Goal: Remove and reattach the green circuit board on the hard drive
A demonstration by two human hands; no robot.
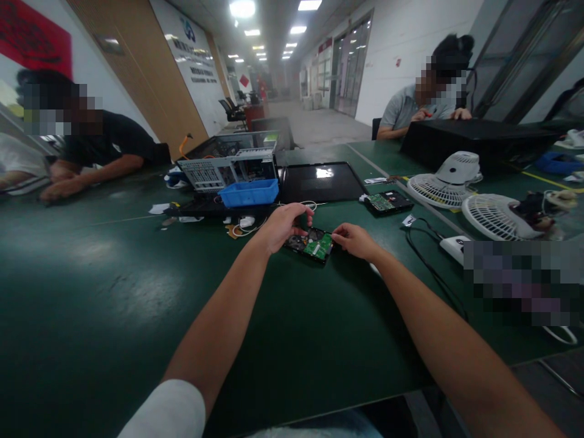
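Note:
A hard drive with a green circuit board lies on the green table, between my two hands. My left hand is over its left end, fingers curved and apart, the thumb and a fingertip near the board's upper side. At the drive's right end, my right hand has its thumb and forefinger pinched together at the edge; whatever is between them is too small to make out. A second drive with a green board rests farther back on the right.
Beyond my hands stand an open computer case, a blue tray and a black panel. White fans, a cable and a power strip lie right. People sit at both sides.

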